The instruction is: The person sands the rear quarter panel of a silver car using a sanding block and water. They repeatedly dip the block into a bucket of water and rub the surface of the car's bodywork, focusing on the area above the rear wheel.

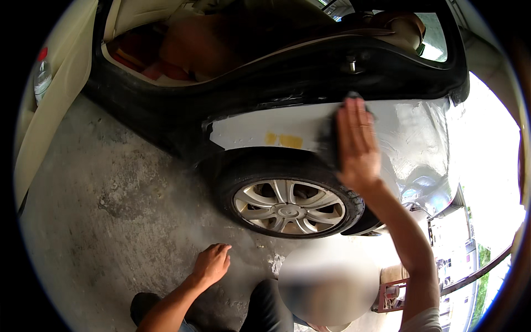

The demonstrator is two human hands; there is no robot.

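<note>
The person's right arm point(408, 238) stretches forward, its right hand point(357, 143) flat with fingers point(357, 117) straight, while the left hand point(212, 264) hangs lower, loosely curled.

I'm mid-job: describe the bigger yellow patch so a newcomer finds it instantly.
Start at the silver-spoked wheel and go straight up to the grey panel. The bigger yellow patch sits there, left of the right hand. Unlike the smaller yellow patch just left of it, it is clearly wider than tall.

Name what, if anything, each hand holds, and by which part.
Right hand: blurred dark pad, held flat by its outer face. Left hand: nothing visible.
</note>
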